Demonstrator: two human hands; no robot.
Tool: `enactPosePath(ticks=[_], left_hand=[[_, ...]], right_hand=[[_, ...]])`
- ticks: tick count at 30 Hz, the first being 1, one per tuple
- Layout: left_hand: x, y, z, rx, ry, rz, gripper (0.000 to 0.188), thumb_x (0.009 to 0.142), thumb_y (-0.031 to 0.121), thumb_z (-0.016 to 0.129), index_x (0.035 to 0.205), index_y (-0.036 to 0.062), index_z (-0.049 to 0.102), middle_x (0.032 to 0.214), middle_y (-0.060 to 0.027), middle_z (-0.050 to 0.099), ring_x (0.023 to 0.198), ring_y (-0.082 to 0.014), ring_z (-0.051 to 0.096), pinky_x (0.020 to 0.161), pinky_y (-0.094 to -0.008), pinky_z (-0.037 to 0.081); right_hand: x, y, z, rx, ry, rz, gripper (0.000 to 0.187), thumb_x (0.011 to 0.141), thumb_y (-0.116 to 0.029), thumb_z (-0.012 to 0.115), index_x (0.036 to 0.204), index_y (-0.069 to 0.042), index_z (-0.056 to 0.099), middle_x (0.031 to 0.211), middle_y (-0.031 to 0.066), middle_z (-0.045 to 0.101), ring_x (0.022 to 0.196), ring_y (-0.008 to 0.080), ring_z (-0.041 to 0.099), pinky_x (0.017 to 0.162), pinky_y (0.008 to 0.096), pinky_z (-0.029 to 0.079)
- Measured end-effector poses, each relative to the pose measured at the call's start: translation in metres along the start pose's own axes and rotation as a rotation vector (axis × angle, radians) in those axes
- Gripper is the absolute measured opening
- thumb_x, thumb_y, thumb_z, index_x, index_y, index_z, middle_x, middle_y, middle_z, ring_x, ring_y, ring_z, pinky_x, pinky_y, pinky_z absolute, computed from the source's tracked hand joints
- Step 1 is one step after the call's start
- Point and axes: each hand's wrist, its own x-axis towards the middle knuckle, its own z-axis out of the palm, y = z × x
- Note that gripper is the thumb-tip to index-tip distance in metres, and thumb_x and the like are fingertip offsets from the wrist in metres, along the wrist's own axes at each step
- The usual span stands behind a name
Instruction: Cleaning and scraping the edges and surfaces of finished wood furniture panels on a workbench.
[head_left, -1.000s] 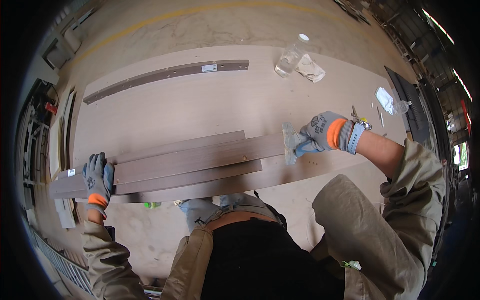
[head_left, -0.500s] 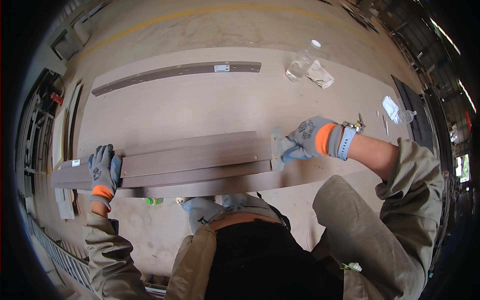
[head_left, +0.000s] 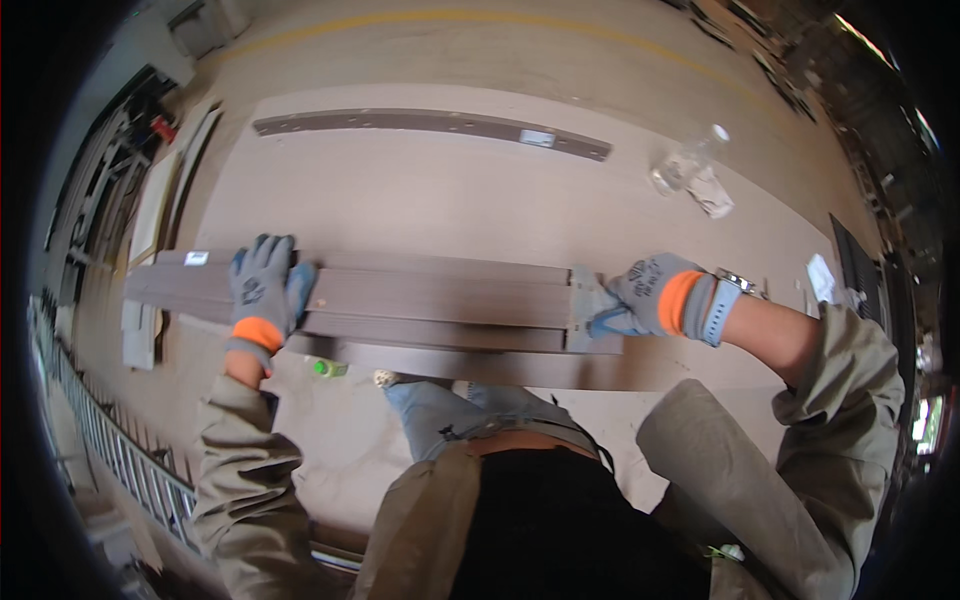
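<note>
My left hand (head_left: pixel 263 285), in a grey glove with an orange cuff band, lies over the long brown profile (head_left: pixel 440 297), fingers stretched out and thumb apart. At the profile's right end, my right hand (head_left: pixel 650 295), gloved alike, is closed on a flat grey plate (head_left: pixel 582 312), set crosswise against that end. Whether the plate is a scraper blade or an end piece, I cannot tell. A white label (head_left: pixel 196 258) sits on the profile's surface left of my left hand. The palm sides of both hands are hidden.
Farther back on the pale work board (head_left: pixel 420 190) lies a brown strip with holes (head_left: pixel 430 122). A clear bottle (head_left: pixel 688 160) stands beside a crumpled cloth (head_left: pixel 710 193). Dark panels (head_left: pixel 858 262) are at the right, and a green bottle (head_left: pixel 325 368) is on the floor.
The view has shifted, so the surroundings sit farther right. My left hand now rests nearer the plate along the profile. My right hand keeps its hold on the grey plate.
</note>
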Motion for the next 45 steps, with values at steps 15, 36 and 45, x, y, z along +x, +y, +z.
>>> enactPosePath(ticks=[15,36,45], left_hand=[[-0.003,0.004,-0.011,-0.053,0.101,-0.009,0.044,0.083,0.037,0.051,0.112,0.0049,0.055,0.109,-0.0118,0.057,0.111,-0.0292,0.046,0.097,-0.046,0.027],[-0.009,-0.187,-0.028,-0.263,0.322,-0.367,0.051,0.078,0.039,0.057,0.114,0.0045,0.051,0.116,-0.0179,0.051,0.115,-0.0359,0.042,0.094,-0.0495,0.031],[-0.029,-0.257,-0.007,0.018,-0.034,-0.579,0.066,0.086,0.052,0.041,0.134,0.0072,0.039,0.143,-0.0163,0.031,0.135,-0.0365,0.019,0.107,-0.0564,0.01]], right_hand=[[0.045,-0.098,-0.066,-0.013,0.037,-0.116,0.055,0.084,-0.06,0.042,0.101,-0.011,0.062,0.089,0.0141,0.065,0.085,0.0345,0.061,0.076,0.0409,0.048],[0.1,-0.209,-0.129,-0.065,0.086,-0.127,0.064,0.085,-0.06,0.038,0.105,-0.003,0.058,0.091,0.0188,0.065,0.088,0.0356,0.062,0.078,0.0412,0.048],[0.106,-0.231,-0.142,-0.009,0.108,-0.095,0.065,0.084,-0.064,0.038,0.099,-0.004,0.06,0.087,0.0181,0.065,0.083,0.0359,0.062,0.075,0.0423,0.048]])
